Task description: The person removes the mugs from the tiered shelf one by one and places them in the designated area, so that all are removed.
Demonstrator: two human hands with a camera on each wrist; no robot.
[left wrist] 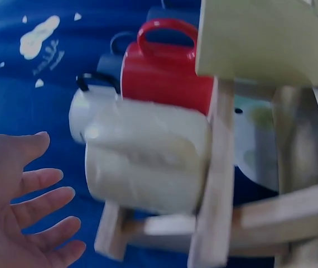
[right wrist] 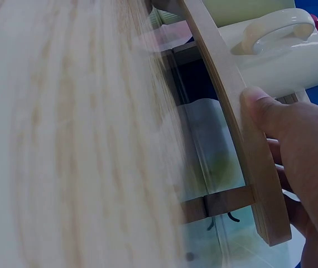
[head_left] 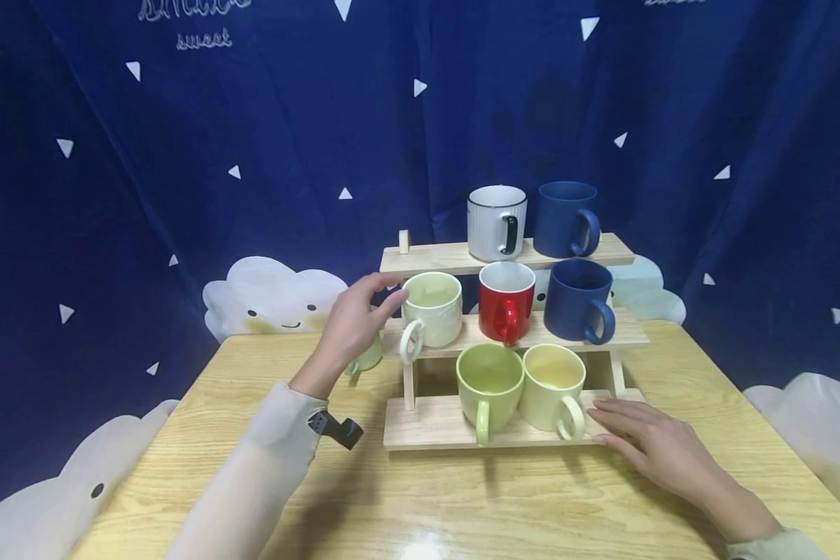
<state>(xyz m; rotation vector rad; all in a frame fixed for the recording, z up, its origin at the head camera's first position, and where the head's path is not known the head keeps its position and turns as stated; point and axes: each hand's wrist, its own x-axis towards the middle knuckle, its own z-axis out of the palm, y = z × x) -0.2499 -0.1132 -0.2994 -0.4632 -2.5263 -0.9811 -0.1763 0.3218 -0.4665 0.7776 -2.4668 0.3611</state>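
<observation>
My left hand [head_left: 353, 323] is beside a pale cream-green mug [head_left: 442, 311] at the left end of the middle shelf. Its fingers are spread, and the left wrist view shows a gap between them and the mug's cream side [left wrist: 148, 167]. My right hand [head_left: 654, 447] rests at the right end of the bottom shelf [head_left: 423, 428], thumb against the front edge and fingers over the board. Nearest to it is a pale yellow mug [head_left: 551, 385], with a green mug [head_left: 490, 381] at that mug's left. Their handles face forward.
On the wooden rack's middle tier stand a red mug [head_left: 506, 303] and a navy mug [head_left: 577, 299]. The top tier [head_left: 427, 257] carries a white mug [head_left: 495, 222] and another navy mug [head_left: 563, 218]. A light green mug [head_left: 369, 356] sits on the table [head_left: 252, 373], partly behind my left wrist.
</observation>
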